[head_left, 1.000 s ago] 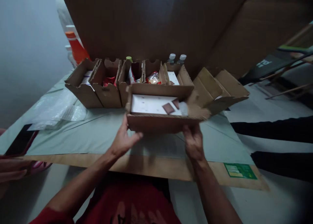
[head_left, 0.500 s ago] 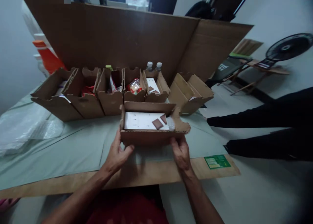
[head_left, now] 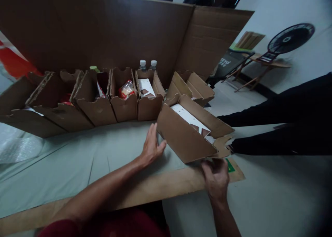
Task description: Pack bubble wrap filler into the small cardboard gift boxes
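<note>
An open cardboard box [head_left: 181, 136] with a white insert and small brown squares inside sits angled on the grey-green sheet [head_left: 77, 157], to the right of the row. My left hand [head_left: 151, 145] rests flat with fingers spread against the box's near left corner. My right hand [head_left: 216, 178] grips the box's near right corner at the table edge. Behind it stands a row of several similar open boxes [head_left: 124, 105] holding packets and white inserts.
A tall cardboard sheet [head_left: 116, 33] stands behind the row, with two bottles [head_left: 146, 64] in front of it. Another open box [head_left: 193, 86] sits at the right end. A person's dark-clothed legs [head_left: 280, 126] stretch at right. A fan [head_left: 290, 38] stands far right. Bubble wrap [head_left: 15, 147] lies at left.
The box has been turned from square-on to angled and shifted right toward the table's corner. My right hand moved to its near right corner; my view swung left.
</note>
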`<action>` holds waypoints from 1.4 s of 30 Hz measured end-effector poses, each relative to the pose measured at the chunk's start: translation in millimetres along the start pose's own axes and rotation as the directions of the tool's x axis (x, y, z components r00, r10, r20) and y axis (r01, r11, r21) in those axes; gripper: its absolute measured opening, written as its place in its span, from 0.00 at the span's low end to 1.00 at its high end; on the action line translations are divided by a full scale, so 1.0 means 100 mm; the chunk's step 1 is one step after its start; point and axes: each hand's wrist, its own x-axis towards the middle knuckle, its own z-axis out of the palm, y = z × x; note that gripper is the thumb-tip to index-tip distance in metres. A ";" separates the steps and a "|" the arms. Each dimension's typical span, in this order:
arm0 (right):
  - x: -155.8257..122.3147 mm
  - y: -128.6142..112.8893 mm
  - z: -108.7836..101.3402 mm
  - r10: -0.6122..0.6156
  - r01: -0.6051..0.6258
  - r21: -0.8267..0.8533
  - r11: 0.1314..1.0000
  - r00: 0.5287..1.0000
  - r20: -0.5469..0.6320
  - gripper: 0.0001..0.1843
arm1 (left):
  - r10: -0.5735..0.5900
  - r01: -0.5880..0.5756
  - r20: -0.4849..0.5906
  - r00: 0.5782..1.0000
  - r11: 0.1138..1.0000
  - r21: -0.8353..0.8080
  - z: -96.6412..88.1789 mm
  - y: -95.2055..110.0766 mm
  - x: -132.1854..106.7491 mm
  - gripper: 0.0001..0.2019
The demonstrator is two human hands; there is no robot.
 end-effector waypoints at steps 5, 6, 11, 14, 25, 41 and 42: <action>0.43 0.23 -0.11 0.086 -0.083 -0.026 0.996 0.976 0.198 0.35 | 0.024 -0.015 0.217 0.976 0.999 -0.043 0.27 0.13 -0.26 0.51; 0.46 0.24 -0.12 0.086 -0.084 -0.020 0.996 0.977 0.196 0.37 | 0.014 -0.003 0.232 0.973 0.999 -0.050 0.31 0.16 -0.25 0.52; 0.42 0.19 -0.02 0.057 -0.043 -0.089 0.995 0.986 0.158 0.39 | 0.032 -0.003 0.272 0.962 0.994 -0.106 0.36 0.20 -0.05 0.50; 0.40 0.12 0.10 -0.027 0.044 -0.110 0.993 0.988 0.151 0.37 | 0.039 -0.007 0.240 0.970 0.991 -0.134 0.33 0.16 0.04 0.47; 0.83 -0.01 0.60 -0.192 0.225 -0.391 0.893 0.974 0.122 0.31 | -0.142 0.147 0.043 0.989 0.975 -0.164 0.39 0.02 0.31 0.38; 1.02 -0.27 1.45 -0.312 0.448 -0.413 0.793 0.881 0.356 0.20 | -0.239 0.268 0.277 0.931 0.961 -0.071 -0.67 -0.05 -0.96 0.20; 1.06 -0.28 1.47 -0.309 0.449 -0.407 0.795 0.878 0.365 0.21 | -0.250 0.282 0.285 0.925 0.956 -0.078 -0.69 -0.04 -1.00 0.20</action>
